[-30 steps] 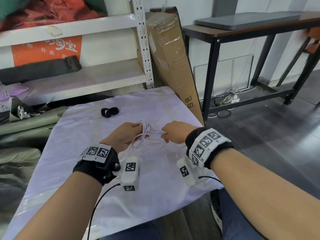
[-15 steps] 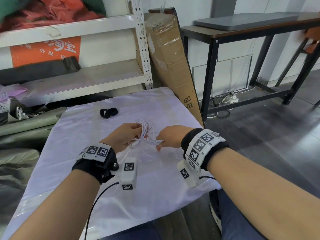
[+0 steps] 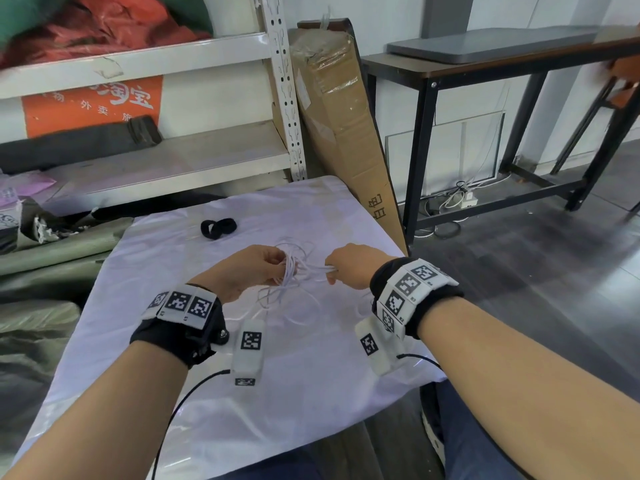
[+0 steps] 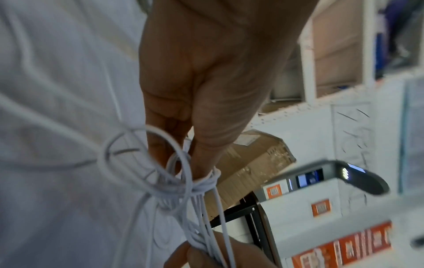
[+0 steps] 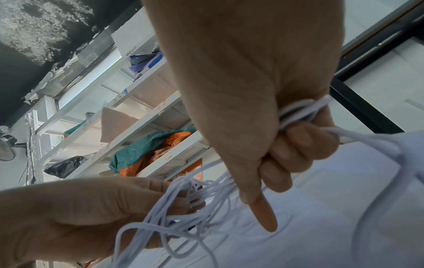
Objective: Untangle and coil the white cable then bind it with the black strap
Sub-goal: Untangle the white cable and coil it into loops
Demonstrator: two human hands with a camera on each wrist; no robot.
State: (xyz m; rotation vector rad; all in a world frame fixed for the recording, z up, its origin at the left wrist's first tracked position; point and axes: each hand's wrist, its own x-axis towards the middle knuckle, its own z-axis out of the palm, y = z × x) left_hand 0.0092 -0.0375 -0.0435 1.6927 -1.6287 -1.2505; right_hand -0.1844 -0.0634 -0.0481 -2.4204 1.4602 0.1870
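A thin white cable (image 3: 294, 271) hangs in a tangle of loops between my two hands, just above the white-covered table (image 3: 173, 251). My left hand (image 3: 256, 268) grips a bunch of loops; in the left wrist view the cable (image 4: 183, 177) winds around its fingertips. My right hand (image 3: 346, 268) holds several strands in a fist, with the little finger (image 5: 263, 214) sticking out and the cable (image 5: 305, 110) passing through the fist. More cable trails onto the cloth below. The black strap (image 3: 218, 227) lies curled on the table, beyond the hands to the left.
A white metal shelf (image 3: 166, 168) with bags stands behind the table. A tall cardboard box (image 3: 343, 133) leans at the table's far right corner. A black-framed desk (image 3: 485, 64) stands to the right over dark floor. Green rolls (image 3: 52, 251) lie left of the table.
Both hands stayed on the cable. The right hand moved in toward the left, then out again, pulling strands taut between them.
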